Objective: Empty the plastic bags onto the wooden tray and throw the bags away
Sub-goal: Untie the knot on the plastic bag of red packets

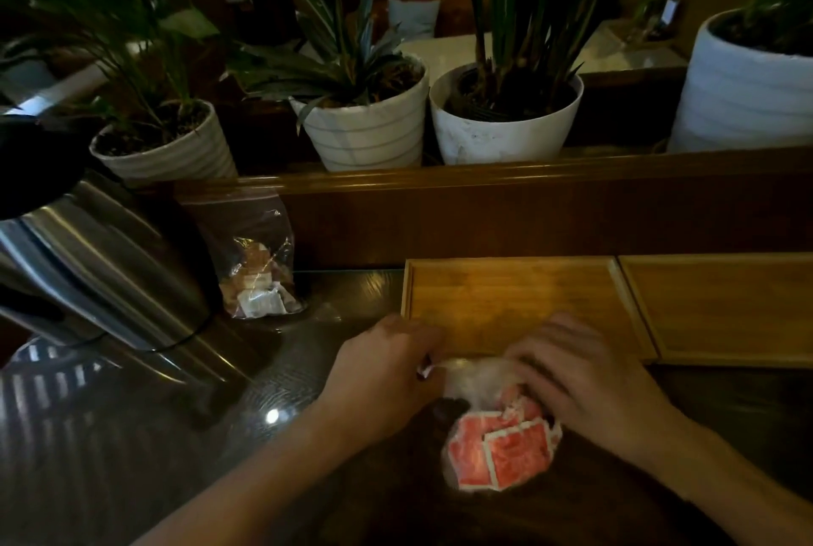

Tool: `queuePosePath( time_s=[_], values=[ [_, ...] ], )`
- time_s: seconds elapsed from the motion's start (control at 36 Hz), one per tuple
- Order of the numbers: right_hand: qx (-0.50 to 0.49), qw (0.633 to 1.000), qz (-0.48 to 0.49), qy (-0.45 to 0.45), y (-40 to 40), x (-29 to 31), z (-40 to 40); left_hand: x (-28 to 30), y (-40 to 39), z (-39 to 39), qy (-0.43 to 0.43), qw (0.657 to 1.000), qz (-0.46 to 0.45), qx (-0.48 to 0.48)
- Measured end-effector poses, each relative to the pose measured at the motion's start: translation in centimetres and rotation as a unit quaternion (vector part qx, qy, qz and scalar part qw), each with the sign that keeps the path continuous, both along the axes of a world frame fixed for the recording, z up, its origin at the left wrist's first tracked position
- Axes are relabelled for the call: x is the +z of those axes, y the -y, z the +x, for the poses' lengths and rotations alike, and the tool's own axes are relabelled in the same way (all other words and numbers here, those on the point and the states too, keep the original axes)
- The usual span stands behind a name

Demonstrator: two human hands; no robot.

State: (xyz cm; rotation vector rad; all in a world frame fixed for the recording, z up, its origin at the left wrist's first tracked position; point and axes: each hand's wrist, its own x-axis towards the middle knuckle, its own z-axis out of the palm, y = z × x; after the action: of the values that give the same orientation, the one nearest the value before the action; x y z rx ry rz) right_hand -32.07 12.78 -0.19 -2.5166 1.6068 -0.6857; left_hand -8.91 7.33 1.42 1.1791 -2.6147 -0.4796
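A clear plastic bag (473, 383) with red sachets (501, 451) in its lower part hangs just in front of the wooden tray (510, 303). My left hand (387, 374) pinches the bag's top left corner. My right hand (580, 378) grips the bag's top right side. The top of the bag is blurred. The tray is bare. A second plastic bag (255, 268) with brown and white sachets leans against the wooden wall at the left, apart from both hands.
A second wooden tray (721, 303) lies to the right of the first. A steel kettle (97, 264) with a cord stands at the left on the dark table (176, 435). Several white plant pots (365, 127) stand on the ledge behind the wooden wall.
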Motion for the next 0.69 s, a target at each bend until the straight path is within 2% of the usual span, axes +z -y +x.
queuePosePath(
  time_s=[0.03,0.08,0.17,0.25,0.31,0.36,0.42,0.47,0.53,0.56,0.58,0.69],
  values=[
    [-0.045,0.994,0.054,0.078,0.0,0.2,-0.5,0.0,0.1,0.4,-0.018,1.0,0.005,0.006],
    [-0.109,0.947,0.142,0.266,-0.2,0.2,-1.3,-0.1,0.1,0.9,-0.066,0.998,-0.005,-0.006],
    [-0.133,0.88,0.151,0.431,-0.1,0.5,-1.4,-0.3,0.0,0.7,-0.113,0.99,-0.054,-0.065],
    [-0.12,0.766,0.192,0.602,0.4,1.1,-1.2,-0.2,-0.2,0.1,-0.15,0.98,-0.078,-0.1],
    [-0.095,0.696,0.212,0.68,0.9,1.8,-1.2,0.0,-0.6,-0.4,-0.19,0.974,-0.061,-0.107],
    [-0.066,0.65,0.221,0.724,1.4,2.6,-1.3,0.3,-1.3,-0.9,-0.269,0.958,0.035,-0.093],
    [-0.044,0.612,0.228,0.756,1.9,3.5,-1.2,0.7,-1.8,-1.5,-0.351,0.916,0.179,-0.078],
    [-0.034,0.574,0.233,0.784,2.6,4.2,-1.1,1.2,-2.1,-2.0,-0.417,0.862,0.287,-0.039],
    [-0.027,0.547,0.241,0.801,3.2,4.9,-0.9,2.2,-2.0,-2.6,-0.483,0.783,0.392,0.01],
    [-0.021,0.541,0.247,0.804,3.5,5.2,-0.7,2.7,-1.8,-2.9,-0.503,0.752,0.425,0.032],
    [-0.013,0.539,0.253,0.804,3.7,5.6,-0.6,3.3,-1.5,-3.2,-0.511,0.739,0.436,0.054],
    [0.009,0.556,0.264,0.788,4.5,7.4,0.3,4.9,0.0,-4.0,-0.477,0.727,0.486,0.083]
  ],
)
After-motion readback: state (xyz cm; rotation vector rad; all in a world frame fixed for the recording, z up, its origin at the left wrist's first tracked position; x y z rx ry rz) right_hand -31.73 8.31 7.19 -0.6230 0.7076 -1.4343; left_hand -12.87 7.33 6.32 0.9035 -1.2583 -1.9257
